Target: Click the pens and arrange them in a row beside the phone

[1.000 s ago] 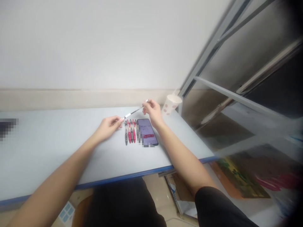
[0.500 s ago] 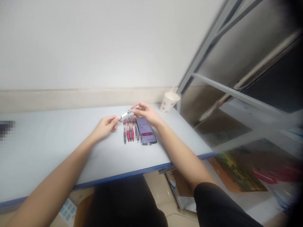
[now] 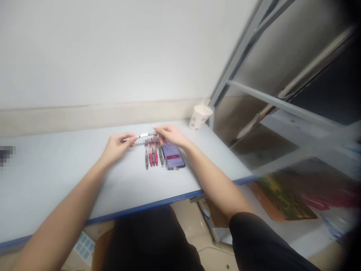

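Both hands pinch one pen (image 3: 143,135) level above the table (image 3: 56,177): left hand (image 3: 117,146) fingers grip its left end, right hand (image 3: 169,134) fingers its right. Just below them lie four pens (image 3: 152,152) beside a phone (image 3: 172,155); its screen writing is unreadable.

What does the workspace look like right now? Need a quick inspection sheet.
Surface: pale table with a blue front edge, against a white wall.
Job's things: a thin pen held level between both hands, above a row of pens lying side by side.
Clutter: phone, screen lit, just right of the row; paper cup at the far right corner.
Grippers: left hand pinches one end of the pen, right hand the other.
Cables: nothing seen.
Surroundings: grey metal frame to the right; papers on the floor, blurred.
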Demonstrator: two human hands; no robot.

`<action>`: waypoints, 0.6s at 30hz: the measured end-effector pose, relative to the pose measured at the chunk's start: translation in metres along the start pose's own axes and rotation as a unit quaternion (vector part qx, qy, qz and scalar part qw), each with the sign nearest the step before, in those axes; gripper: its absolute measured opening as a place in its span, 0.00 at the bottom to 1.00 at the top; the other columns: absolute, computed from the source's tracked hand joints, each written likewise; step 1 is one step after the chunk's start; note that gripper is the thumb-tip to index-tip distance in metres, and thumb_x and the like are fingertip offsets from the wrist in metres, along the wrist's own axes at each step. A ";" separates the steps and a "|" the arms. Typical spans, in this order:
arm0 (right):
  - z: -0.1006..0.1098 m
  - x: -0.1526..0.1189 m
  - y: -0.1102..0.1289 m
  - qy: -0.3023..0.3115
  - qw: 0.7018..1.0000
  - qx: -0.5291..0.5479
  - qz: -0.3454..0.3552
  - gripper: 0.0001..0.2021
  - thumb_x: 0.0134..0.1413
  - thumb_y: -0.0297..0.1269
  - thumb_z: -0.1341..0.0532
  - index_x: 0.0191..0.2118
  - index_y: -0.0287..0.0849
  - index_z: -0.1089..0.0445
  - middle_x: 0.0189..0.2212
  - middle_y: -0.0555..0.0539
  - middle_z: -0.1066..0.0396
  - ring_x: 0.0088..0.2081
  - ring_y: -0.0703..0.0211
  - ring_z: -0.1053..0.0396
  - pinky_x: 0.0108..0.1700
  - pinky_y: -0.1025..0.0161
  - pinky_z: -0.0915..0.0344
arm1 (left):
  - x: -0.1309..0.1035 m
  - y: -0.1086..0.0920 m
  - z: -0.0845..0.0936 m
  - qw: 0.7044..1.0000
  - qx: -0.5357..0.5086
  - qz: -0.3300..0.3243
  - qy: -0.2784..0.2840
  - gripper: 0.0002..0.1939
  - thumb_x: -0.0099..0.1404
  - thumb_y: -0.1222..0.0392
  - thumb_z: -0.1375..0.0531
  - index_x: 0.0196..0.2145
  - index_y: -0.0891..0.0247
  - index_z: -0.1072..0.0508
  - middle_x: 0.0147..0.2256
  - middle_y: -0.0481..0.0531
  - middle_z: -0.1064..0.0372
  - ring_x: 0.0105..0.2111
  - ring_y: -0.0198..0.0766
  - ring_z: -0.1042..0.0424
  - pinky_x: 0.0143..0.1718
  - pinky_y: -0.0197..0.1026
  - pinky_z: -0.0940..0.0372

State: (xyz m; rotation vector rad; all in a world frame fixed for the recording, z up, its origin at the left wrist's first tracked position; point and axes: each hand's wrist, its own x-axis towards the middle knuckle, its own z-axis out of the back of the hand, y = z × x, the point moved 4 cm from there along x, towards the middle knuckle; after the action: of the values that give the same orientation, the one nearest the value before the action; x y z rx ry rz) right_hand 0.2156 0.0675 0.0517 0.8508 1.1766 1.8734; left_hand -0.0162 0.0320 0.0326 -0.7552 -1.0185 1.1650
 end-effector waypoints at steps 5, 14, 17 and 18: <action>-0.001 0.001 0.001 0.006 0.998 0.055 0.032 0.19 0.58 0.54 0.31 0.39 0.41 0.28 0.25 0.51 0.24 0.22 0.64 0.31 0.29 0.65 0.33 | 0.002 0.002 0.000 1.000 0.004 -0.004 0.000 0.25 0.60 0.35 0.34 0.34 0.62 0.16 0.26 0.52 0.25 0.29 0.41 0.29 0.36 0.42 0.35; -0.011 -0.005 0.008 -0.010 0.998 -0.067 0.014 0.27 0.71 0.55 0.45 0.22 0.43 0.38 0.14 0.54 0.36 0.19 0.65 0.39 0.29 0.65 0.39 | 0.003 -0.001 0.001 0.999 -0.028 0.012 0.018 0.21 0.57 0.38 0.31 0.28 0.62 0.19 0.27 0.52 0.25 0.29 0.39 0.31 0.35 0.41 0.36; -0.012 -0.005 0.002 0.004 0.996 -0.086 -0.031 0.31 0.73 0.56 0.48 0.20 0.43 0.38 0.09 0.54 0.41 0.16 0.65 0.42 0.29 0.64 0.39 | 0.003 -0.001 0.001 0.998 -0.053 0.019 0.000 0.22 0.52 0.40 0.26 0.36 0.62 0.16 0.37 0.56 0.19 0.33 0.41 0.27 0.38 0.42 0.34; -0.012 -0.005 -0.001 0.016 0.995 -0.089 -0.047 0.31 0.73 0.57 0.48 0.20 0.43 0.37 0.09 0.54 0.41 0.15 0.65 0.43 0.28 0.64 0.39 | 0.003 0.000 0.001 0.998 -0.059 0.021 -0.009 0.23 0.51 0.41 0.26 0.36 0.62 0.16 0.38 0.57 0.19 0.34 0.42 0.26 0.38 0.42 0.33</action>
State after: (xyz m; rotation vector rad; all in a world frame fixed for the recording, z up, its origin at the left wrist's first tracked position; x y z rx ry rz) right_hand 0.2081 0.0584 0.0461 0.6570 1.0323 1.8887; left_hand -0.0170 0.0349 0.0341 -0.8643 -1.0992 1.1568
